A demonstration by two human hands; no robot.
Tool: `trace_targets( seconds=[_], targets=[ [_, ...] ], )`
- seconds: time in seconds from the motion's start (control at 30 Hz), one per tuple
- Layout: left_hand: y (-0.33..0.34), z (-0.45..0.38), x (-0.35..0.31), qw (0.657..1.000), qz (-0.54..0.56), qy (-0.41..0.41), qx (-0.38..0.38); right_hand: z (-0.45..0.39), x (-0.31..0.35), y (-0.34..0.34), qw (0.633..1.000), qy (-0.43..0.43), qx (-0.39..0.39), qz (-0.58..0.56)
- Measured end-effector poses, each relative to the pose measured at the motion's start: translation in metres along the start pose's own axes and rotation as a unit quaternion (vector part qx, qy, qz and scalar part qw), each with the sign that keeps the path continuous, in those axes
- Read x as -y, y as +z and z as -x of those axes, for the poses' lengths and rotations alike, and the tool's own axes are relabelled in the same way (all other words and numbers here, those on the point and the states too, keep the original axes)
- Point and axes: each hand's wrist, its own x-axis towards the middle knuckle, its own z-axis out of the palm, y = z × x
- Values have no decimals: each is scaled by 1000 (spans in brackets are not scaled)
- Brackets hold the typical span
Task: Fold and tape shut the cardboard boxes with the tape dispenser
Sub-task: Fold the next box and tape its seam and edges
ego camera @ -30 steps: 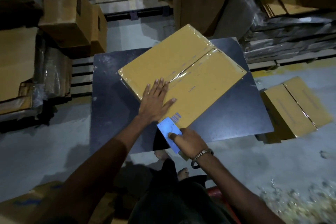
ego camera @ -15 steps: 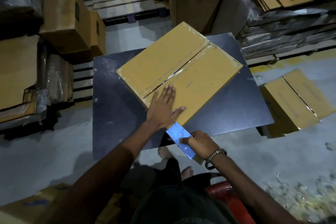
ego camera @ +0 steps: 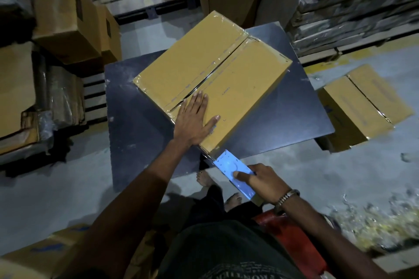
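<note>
A closed yellow-brown cardboard box (ego camera: 238, 79) lies at an angle on a dark table (ego camera: 133, 120). Its two top flaps meet at a centre seam with clear tape along it. My left hand (ego camera: 195, 120) lies flat, fingers spread, on the box's near corner. My right hand (ego camera: 260, 181) grips a blue tape dispenser (ego camera: 233, 172) just off the box's near edge, below table height. A thin strip of tape runs from the dispenser's nose to the box corner.
A second taped box (ego camera: 362, 106) lies on the floor to the right of the table. Stacked boxes (ego camera: 68, 22) and flat cardboard fill the left side. Pallets and wrapped stacks (ego camera: 351, 11) stand behind and to the right. A red object (ego camera: 292, 238) is by my right leg.
My right hand has drawn the dispenser down and away from the box's near corner toward me. My left hand stays pressed on the box, shifted slightly toward the near edge.
</note>
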Motion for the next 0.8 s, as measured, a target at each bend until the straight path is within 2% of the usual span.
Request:
trace_targets(
  seconds=[0.33,0.5,0.63,0.8],
  targets=[
    [0,0,-4,1000,-6,-4,-3,-35,1,20,999,31,-5,0],
    [-2,-1,-5,1000,-3,-11,-4,-57,6,35,989,83,1,-119],
    [-1,-1,-6,1000,-3,-13,-3,-85,-17,38,947,112,41,-298],
    [0,-1,-5,1000,-7,-12,-4,-79,-23,24,910,124,88,-386]
  ],
)
